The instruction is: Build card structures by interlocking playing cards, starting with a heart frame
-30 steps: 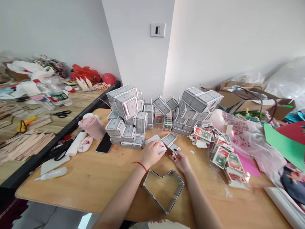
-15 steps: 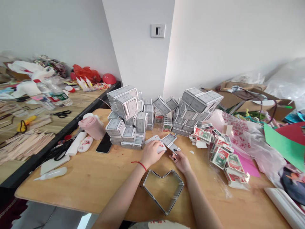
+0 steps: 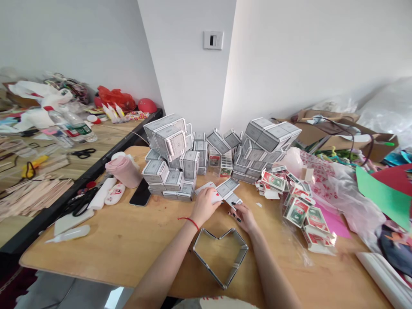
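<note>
My left hand point(image 3: 206, 205) is closed on a white playing card point(image 3: 216, 197) with a red heart showing. Fingers curled, my right hand point(image 3: 242, 214) grips the near end of a grey-backed playing card point(image 3: 234, 198). That card meets another grey-backed card point(image 3: 228, 185) at an angle, just beyond both hands. A face-up card point(image 3: 206, 186) lies past my left fingers, partly covered by them. Between my forearms stands a heart-shaped frame point(image 3: 238, 260) of cards on edge, point towards me, touched by neither hand.
Stacked card blocks point(image 3: 167, 141) rise at the back left, with another stack point(image 3: 267, 137) at the back right. Opened card boxes point(image 3: 298, 210) lie to the right. A phone point(image 3: 140, 193), a glue bottle point(image 3: 72, 233) and black scissors point(image 3: 81, 205) are on the left.
My right fingers have shifted slightly, now resting on the near card's end. The card in my left hand has tilted, and its red heart shows more clearly.
</note>
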{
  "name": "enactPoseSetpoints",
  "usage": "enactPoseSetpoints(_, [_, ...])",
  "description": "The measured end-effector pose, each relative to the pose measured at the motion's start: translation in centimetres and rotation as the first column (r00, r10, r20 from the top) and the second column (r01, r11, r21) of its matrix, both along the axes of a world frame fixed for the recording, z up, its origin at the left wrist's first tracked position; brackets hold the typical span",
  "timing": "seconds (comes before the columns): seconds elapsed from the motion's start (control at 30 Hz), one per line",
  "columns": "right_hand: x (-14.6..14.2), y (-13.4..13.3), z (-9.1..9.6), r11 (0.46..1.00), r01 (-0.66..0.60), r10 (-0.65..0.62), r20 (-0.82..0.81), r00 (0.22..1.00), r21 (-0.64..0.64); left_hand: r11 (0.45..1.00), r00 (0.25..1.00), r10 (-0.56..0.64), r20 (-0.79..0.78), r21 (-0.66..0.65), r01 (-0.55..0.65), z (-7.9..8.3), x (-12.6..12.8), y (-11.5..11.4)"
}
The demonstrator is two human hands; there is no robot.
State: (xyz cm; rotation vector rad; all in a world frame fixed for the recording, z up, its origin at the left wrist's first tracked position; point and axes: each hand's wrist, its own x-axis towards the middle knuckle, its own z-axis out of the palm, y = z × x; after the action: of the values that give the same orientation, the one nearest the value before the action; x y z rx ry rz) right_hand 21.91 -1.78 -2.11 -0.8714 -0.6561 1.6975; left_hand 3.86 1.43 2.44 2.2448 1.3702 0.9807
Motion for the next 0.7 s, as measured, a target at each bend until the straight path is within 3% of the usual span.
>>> enactPoseSetpoints(0.33, [-0.5, -0.2, 1.2, 1.000, -0.026, 0.026, 0.012, 1.000, 0.003, 1.000, 1.000, 0.008, -0.017, 0.004, -0.008, -0.2, 0.3, -0.1])
enactPoseSetpoints(0.7, [-0.9, -0.3, 1.2, 0.998, -0.056, 0.056, -0.011, 0.998, -0.008, 0.999, 0.999, 0.002, 0.034, -0.039, -0.001, -0.7, -0.3, 0.4])
